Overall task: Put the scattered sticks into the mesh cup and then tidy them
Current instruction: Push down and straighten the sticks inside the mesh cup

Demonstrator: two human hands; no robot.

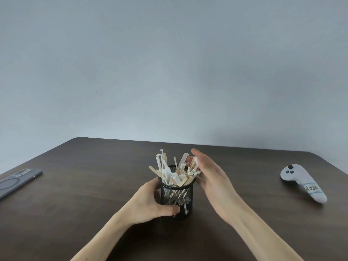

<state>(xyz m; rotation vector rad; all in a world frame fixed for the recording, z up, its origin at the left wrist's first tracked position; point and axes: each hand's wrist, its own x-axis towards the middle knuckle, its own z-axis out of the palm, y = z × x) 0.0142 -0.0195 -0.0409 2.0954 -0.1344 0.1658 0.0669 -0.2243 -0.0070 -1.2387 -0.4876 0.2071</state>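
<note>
A black mesh cup (185, 194) stands upright near the middle of the dark wooden table (84, 185). Several white and pale wooden sticks (174, 171) stand in it, fanning out above the rim at different angles. My left hand (150, 202) wraps around the cup's left side and front, thumb across the mesh. My right hand (209, 178) is at the cup's right, fingers spread and slightly curved, its fingertips touching the sticks that lean to the right. No loose sticks show on the table.
A grey phone (17, 182) lies face down at the table's left edge. A white handheld controller (303, 182) with a written label lies at the right. A plain grey wall rises behind the table's far edge.
</note>
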